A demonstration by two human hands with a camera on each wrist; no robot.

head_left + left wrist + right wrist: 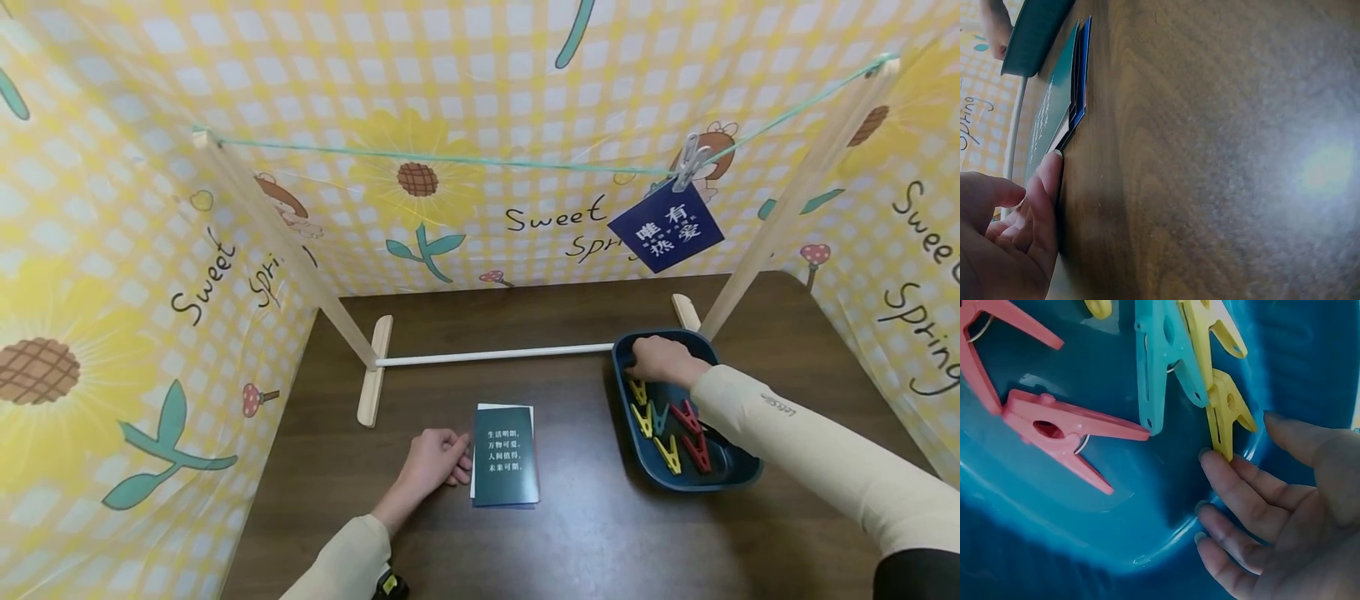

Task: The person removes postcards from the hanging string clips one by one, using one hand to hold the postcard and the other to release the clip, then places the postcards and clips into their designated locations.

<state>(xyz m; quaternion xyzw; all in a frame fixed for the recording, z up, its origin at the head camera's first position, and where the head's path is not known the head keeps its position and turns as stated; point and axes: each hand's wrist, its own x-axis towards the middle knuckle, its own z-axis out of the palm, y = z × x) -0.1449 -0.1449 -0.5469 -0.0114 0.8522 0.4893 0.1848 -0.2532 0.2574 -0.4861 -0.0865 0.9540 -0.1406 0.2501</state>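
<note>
My right hand (pixel 662 362) reaches into the far end of a dark blue basin (pixel 642 465). In the right wrist view its thumb and fingers stand apart around a small yellow clothespin (pixel 1227 412), one fingertip at the clothespin's leg. Turquoise (pixel 1166 362) and pink (pixel 1060 431) clothespins lie beside it. On the table my left hand (pixel 433 462) rests at the left edge of a stack of cards (pixel 506 467), topped by a dark green one with white writing. The left wrist view shows a fingertip against the stack's edge, the thumb apart from the cards.
A green string (pixel 420 156) runs between two wooden posts. A clear clothespin (pixel 686 164) holds a dark blue card (pixel 666 225) on it, near the right post (pixel 798 204). A white rod (pixel 495 356) joins the posts' feet low over the table.
</note>
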